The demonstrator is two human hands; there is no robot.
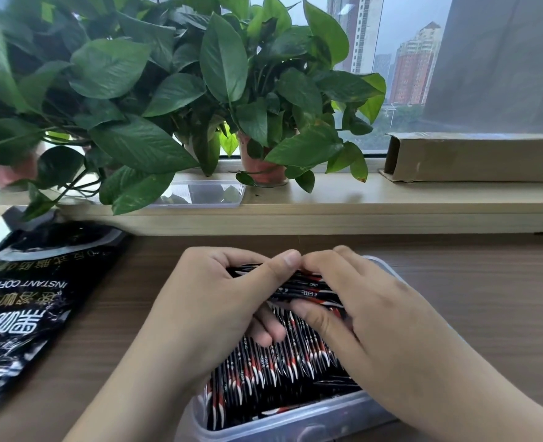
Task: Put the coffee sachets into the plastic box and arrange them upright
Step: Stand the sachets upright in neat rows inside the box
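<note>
A clear plastic box [295,424] stands on the wooden desk right in front of me. It holds several black, red and white coffee sachets [263,371] standing upright in a row. Over the far end of the box both hands hold a bundle of sachets [305,287] lying across. My left hand [219,301] grips the bundle from the left, thumb on top. My right hand [359,301] grips it from the right, thumb underneath. Both thumbs' tips almost meet above the bundle. The hands hide the far part of the box.
A large black instant-coffee bag [31,301] lies on the desk at the left. On the windowsill behind stand potted plants [174,90], a clear plastic lid [206,194] and a long cardboard box [477,156] at the right.
</note>
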